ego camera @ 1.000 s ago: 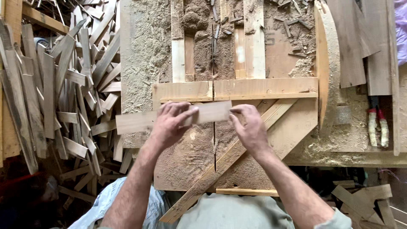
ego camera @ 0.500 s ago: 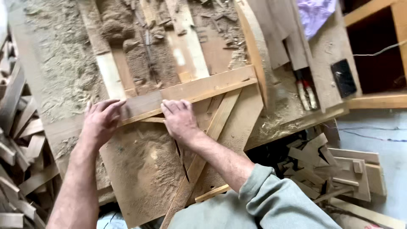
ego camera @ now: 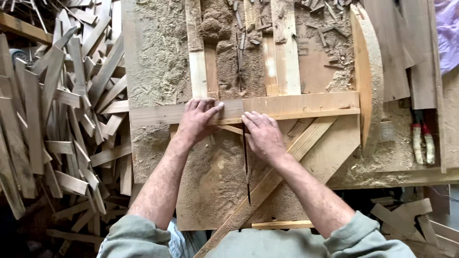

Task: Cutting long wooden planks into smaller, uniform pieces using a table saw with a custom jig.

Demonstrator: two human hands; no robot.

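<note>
Your left hand (ego camera: 197,125) and right hand (ego camera: 262,136) press flat, fingers spread and gripping nothing, on the wooden strip (ego camera: 181,113) lying across the centre of the sawdust-covered desk (ego camera: 158,52). Keep it tight against the fence board (ego camera: 306,102); mind the slot (ego camera: 246,165).

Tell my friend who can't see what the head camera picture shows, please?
Two bare hands, left hand and right hand, press flat on a long wooden board lying across a sawdust-covered workbench. A heap of wood offcuts lies to the left.
</note>
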